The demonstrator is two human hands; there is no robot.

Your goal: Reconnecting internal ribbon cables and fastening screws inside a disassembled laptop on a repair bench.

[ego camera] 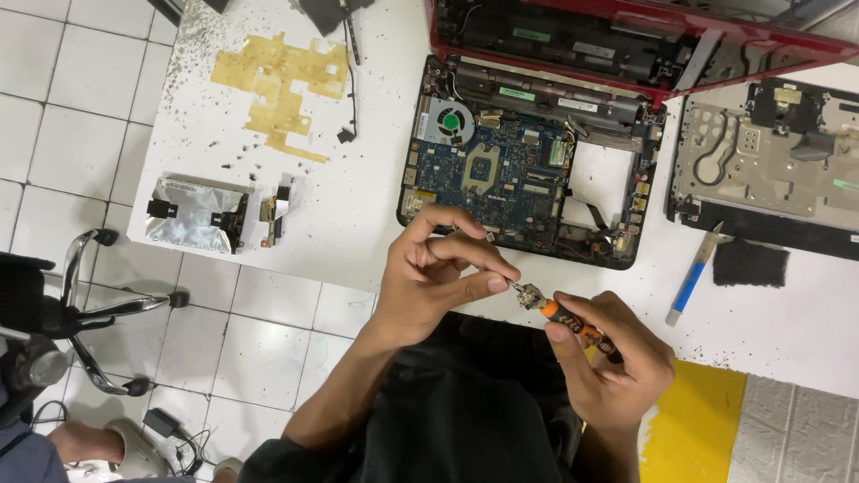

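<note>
Right grip: we see the right hand (610,358) clenched around an orange and black screwdriver (573,324), thumb lying along the handle, the shaft pointing up and left.
Left grip: the left hand (438,268) pinches the screwdriver's metal tip between thumb and forefinger, where a small metal part (530,294) sits; we cannot tell whether the fingers also hold that part.
Where the tool is: both hands hold it in the air just in front of the desk's near edge, above the person's dark lap, below the opened laptop.
Laptop base: an opened laptop base (523,170) lies on the white desk (358,206) just beyond the hands, its blue circuit board bare, a round fan at its upper left.
Red lid: a red laptop lid (626,40) stands behind the base at the far edge.
Right of the base: a grey inner panel (761,165) lies flat, with a blue-handled tool (693,277) and a black pad (750,263) near its front edge.
Left side of desk: a foil-wrapped drive (195,213) and a small circuit strip (270,215) rest near the corner, well apart from the hands; a yellowish film sheet (279,89) lies behind them.
Floor: white tiles, with a chrome chair base (98,313) at the left.
</note>
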